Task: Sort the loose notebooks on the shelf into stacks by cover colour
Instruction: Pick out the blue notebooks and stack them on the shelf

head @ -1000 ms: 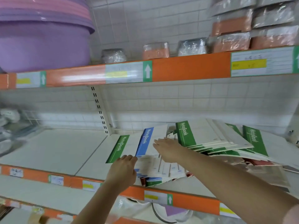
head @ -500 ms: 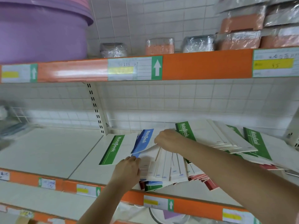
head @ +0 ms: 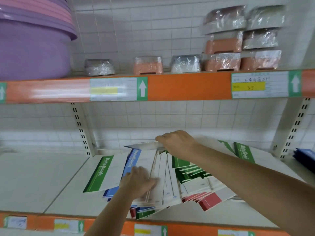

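A fanned heap of notebooks [head: 190, 178] with green, blue and red spines lies on the white middle shelf [head: 42, 181]. One green-spined notebook [head: 100, 174] lies flat at the heap's left, with a blue-spined one [head: 134, 159] partly under my hand beside it. My right hand [head: 177, 142] pinches the edge of a notebook [head: 144, 145] and holds it lifted, edge-on, above the heap. My left hand [head: 138, 183] rests flat on the white covers, fingers straight. Another green-spined notebook [head: 243, 152] lies behind my right forearm.
Dark blue items [head: 305, 155] sit at the far right of the shelf. Above, an orange-edged shelf [head: 187, 86] carries a purple basin [head: 32, 45] and several wrapped plastic boxes [head: 223, 43]. White uprights [head: 83, 130] stand against the tiled wall.
My right hand has raised a notebook off the heap, up and toward the wall. My left hand has slid right onto the white covers. The camera has moved closer.
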Available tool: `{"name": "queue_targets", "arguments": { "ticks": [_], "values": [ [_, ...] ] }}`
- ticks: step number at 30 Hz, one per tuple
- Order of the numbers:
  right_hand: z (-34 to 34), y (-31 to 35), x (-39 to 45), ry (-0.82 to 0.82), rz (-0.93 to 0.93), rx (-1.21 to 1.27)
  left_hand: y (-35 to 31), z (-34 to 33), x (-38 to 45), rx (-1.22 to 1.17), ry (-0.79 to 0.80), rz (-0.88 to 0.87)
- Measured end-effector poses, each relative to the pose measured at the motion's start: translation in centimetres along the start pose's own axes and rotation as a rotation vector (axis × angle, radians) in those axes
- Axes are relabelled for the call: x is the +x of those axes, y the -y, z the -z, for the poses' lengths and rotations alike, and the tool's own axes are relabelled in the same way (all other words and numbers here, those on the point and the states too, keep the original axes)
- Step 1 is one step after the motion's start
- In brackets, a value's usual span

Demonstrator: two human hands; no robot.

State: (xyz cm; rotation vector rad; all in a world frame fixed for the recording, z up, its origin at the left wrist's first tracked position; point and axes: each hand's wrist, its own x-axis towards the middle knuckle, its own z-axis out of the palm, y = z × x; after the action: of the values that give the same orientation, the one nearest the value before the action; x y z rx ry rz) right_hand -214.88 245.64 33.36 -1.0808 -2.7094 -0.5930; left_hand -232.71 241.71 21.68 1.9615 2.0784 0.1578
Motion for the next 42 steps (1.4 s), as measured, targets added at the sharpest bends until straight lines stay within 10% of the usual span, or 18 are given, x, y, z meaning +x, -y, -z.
{"name": "queue_targets", "arguments": {
  "ticks": [19, 26, 42],
  "values": [
    [2.7, -0.9, -9.3, -0.028, 0.116, 0.003, -3.5, 2.1, -4.2, 0.274, -0.311, 0.037],
    [3.7, -5.4, -18.0, -0.449, 0.112, -0.035, -5.8, 4.9, -7.6, 0.315, -0.725, -0.343],
    [3.3, -23.0, -44.6, -0.552, -0.132, -0.175, -28.6, -0.7, -7.6, 0.46, -1.047, -0.744]
  ]
}}
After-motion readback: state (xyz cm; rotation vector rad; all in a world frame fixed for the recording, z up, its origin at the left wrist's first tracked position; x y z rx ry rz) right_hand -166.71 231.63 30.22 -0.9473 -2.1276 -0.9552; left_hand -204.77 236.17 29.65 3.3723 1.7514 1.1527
